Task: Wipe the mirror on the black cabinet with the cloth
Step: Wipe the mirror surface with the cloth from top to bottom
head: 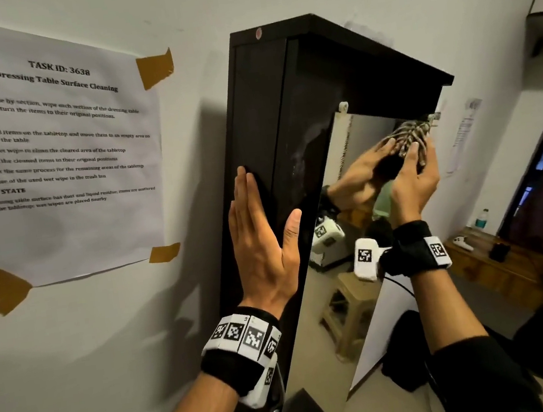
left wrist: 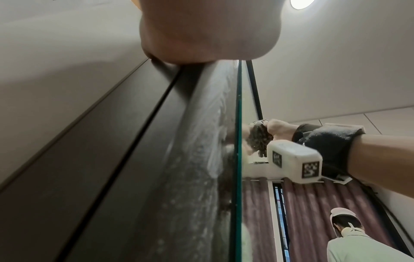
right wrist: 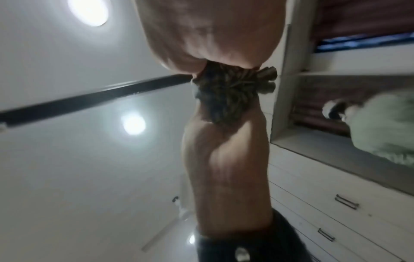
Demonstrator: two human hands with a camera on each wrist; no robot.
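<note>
While the right hand (head: 412, 173) clenches the bunched cloth (head: 413, 137) and presses it to the mirror (head: 349, 257) at upper right of the head view, just under the cabinet (head: 288, 106) top, the left hand (head: 264, 241) lies released, fingers straight, flat on the cabinet's dark side at frame centre. This placement probably steadies the cabinet against wiping pressure. The cloth contacts the glass near its top corner, beside the clip (head: 342, 106), which suggests that wiping starts high. Dusty streaks on the dark panel show in the left wrist view. No containers are in use; a bottle (head: 481, 219) stands at right, contents unclear.
</note>
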